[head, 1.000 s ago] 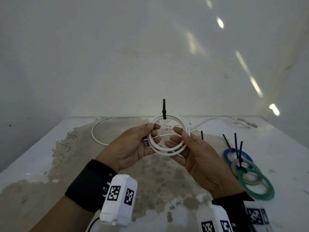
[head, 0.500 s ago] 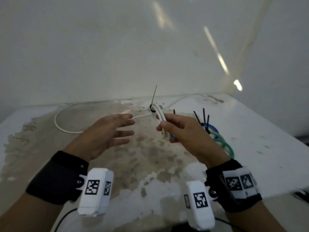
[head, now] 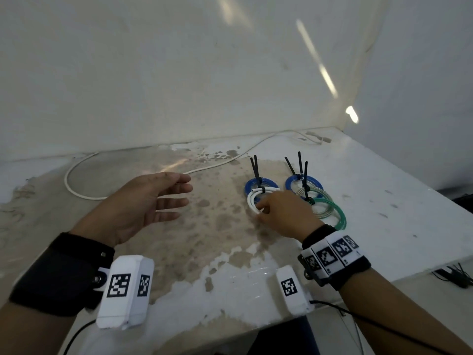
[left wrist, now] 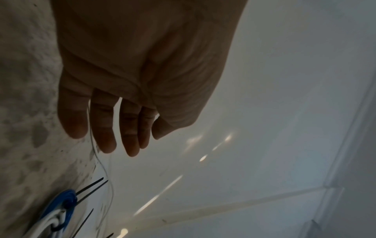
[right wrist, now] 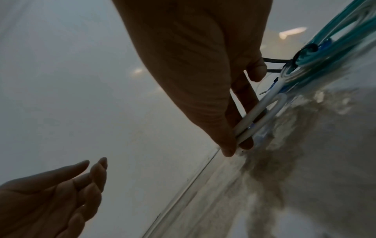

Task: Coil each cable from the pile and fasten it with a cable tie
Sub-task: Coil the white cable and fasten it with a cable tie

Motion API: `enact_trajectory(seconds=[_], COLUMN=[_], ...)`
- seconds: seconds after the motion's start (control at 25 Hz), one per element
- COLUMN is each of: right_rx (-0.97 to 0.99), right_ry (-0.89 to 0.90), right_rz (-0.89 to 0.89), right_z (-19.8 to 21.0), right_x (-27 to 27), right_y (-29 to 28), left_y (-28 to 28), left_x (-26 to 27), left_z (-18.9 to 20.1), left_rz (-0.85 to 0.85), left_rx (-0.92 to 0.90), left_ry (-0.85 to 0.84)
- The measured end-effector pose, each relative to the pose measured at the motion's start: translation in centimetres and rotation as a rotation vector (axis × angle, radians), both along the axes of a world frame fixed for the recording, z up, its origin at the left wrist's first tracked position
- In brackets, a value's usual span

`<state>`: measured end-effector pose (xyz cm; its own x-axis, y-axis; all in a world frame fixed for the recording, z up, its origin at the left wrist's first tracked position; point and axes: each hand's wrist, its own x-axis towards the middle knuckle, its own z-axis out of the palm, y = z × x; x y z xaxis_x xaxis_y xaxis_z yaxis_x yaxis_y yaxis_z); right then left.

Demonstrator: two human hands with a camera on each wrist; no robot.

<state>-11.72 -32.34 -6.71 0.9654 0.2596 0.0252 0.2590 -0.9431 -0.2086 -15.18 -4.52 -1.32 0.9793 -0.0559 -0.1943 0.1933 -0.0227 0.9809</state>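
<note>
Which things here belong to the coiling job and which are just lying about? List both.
Job: white coil pinched by right hand; loose white cable; tied blue coils, clear coil, green coil; open left hand.
Lying about: black cords beyond the table.

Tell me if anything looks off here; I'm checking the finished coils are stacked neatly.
The white coil, pinched by the right hand, overlaps a blue coil instead of lying separately. Black tie tails stick up untrimmed. One white cable lies uncoiled.
</note>
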Motion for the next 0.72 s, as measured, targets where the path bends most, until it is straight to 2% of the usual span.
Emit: enact_trajectory(seconds=[0.16,0.44,0.6,0.72], right_rx=[0.1,0.242,0.286,0.22], right_ry=[0.066,0.06,0.096,0.134], right_rz=[-0.025,0.05,0.222,0.413], right_z=[0.2,2.5,5.5,6.6], right_x=[0.1,1.6,3.2,4.8], right_y=[-0.1,1.4,7.4,14.1], left_y=[0.4,1.4,4.7,8.0], left_x=[0.1,0.2,0.6,0.3], left_z=[-0.1,0.2,0.1,-0.4], left_rz=[0.011,0.054,0.179,0.298], left_rx=[0.032,0.138,0.238,0.207], left_ry=[0.015,0.021,0.026,0.058])
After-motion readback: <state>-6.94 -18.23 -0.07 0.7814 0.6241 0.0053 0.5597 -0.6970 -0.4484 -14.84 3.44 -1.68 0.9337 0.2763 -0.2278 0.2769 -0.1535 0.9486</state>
